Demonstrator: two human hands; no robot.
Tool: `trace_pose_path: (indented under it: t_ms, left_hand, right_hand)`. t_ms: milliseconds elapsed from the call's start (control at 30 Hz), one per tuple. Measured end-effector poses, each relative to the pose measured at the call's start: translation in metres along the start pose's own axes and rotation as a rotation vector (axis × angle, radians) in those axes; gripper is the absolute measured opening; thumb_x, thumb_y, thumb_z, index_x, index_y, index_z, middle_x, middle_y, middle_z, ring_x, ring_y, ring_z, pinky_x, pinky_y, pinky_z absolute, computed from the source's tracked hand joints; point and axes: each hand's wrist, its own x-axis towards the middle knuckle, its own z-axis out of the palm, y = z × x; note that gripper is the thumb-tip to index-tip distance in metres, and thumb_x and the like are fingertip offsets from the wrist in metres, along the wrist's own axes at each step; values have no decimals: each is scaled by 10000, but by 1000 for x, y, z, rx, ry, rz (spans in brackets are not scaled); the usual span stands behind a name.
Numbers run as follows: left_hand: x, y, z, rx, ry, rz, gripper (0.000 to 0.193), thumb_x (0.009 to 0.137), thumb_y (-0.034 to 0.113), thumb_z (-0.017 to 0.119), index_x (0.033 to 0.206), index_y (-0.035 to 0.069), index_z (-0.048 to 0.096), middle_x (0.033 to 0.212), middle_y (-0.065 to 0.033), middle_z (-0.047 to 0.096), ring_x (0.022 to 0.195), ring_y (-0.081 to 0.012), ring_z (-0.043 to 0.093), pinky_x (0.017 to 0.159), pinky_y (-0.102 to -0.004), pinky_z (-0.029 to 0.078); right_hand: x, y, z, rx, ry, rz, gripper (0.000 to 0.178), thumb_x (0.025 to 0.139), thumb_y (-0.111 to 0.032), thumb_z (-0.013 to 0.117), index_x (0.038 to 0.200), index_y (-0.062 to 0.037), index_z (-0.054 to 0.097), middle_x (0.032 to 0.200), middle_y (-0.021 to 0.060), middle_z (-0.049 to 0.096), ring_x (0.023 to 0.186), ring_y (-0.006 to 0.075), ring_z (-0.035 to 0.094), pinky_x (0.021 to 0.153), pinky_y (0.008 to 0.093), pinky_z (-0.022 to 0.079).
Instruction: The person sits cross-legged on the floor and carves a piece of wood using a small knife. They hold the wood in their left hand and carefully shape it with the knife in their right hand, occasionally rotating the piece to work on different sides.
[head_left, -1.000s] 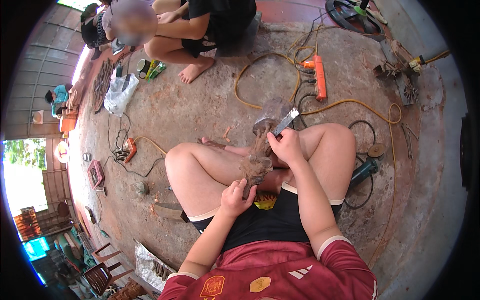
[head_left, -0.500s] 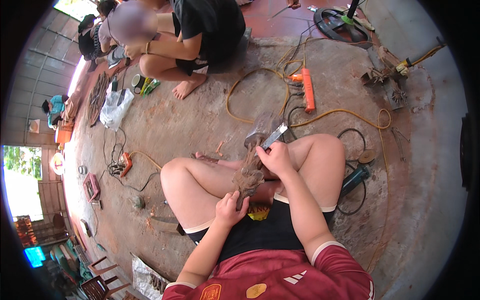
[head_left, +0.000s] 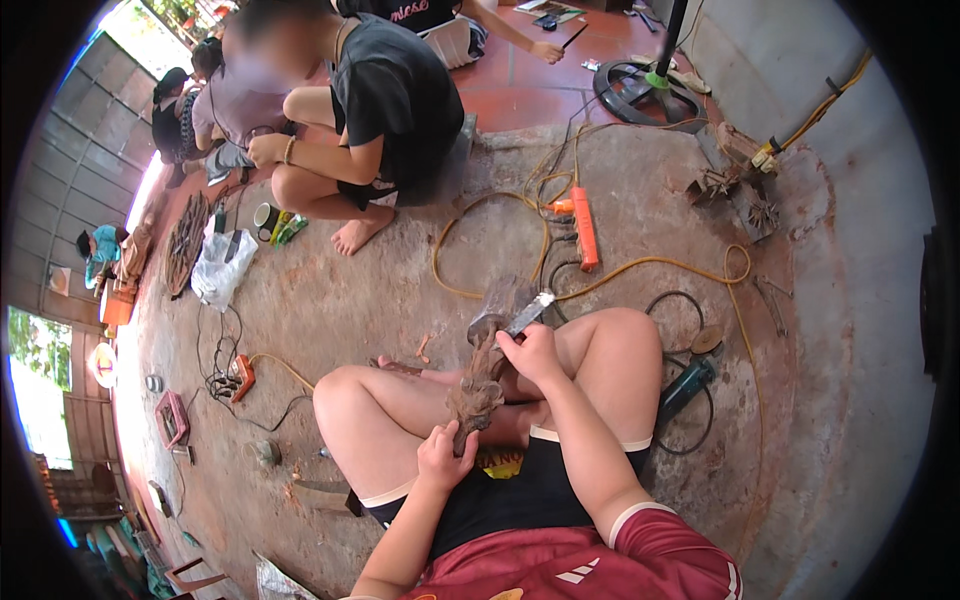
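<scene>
A gnarled piece of brown wood (head_left: 473, 398) is held between the crossed legs (head_left: 370, 415), in front of the black shorts (head_left: 480, 515). Its far end is directed toward a wooden block (head_left: 500, 298); whether the two touch cannot be told. The near end is grasped by the left hand (head_left: 447, 457), thumb and fingers closed around it. A flat metal tool (head_left: 531, 313) is gripped in the right hand (head_left: 530, 355), its bright end angled away from the body and to the right, close to the wood's far part. A dark green power tool (head_left: 688, 388) is seen just beside the right leg. Farther ahead on the concrete floor (head_left: 350, 290), an orange power strip (head_left: 584, 232) is laid with plugs inserted. A white plastic bag (head_left: 222, 268) is placed to the left of a squatting co-worker (head_left: 400, 100).
</scene>
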Motion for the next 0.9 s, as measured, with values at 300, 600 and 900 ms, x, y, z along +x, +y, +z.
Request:
trace_pose_path:
  t_ms: [300,600,900]
  left_hand:
    - [58,6,-18,-35,107,-167,277,838,159,788,981,-24,639,818,-203,680,724,-328,687,682,-378,551]
    - [193,-4,-37,-1,41,-280,261,844,258,732,895,14,654,751,-236,673,748,-392,686,687,-450,537]
    - [242,-27,-79,234,-501,-97,285,858,335,667,922,59,646,824,-205,700,811,-420,667,743,-503,525]
  right_hand:
    - [19,25,-14,138,142,126,378,845,-314,785,746,41,699,650,76,675,605,122,601,578,353,469]
    - [32,56,-19,311,185,200,366,854,-253,781,660,11,617,580,20,576,529,111,489,516,353,386]
    - [27,53,-17,401,133,187,386,878,-182,761,583,-94,529,525,-23,489,429,83,408,413,288,272]
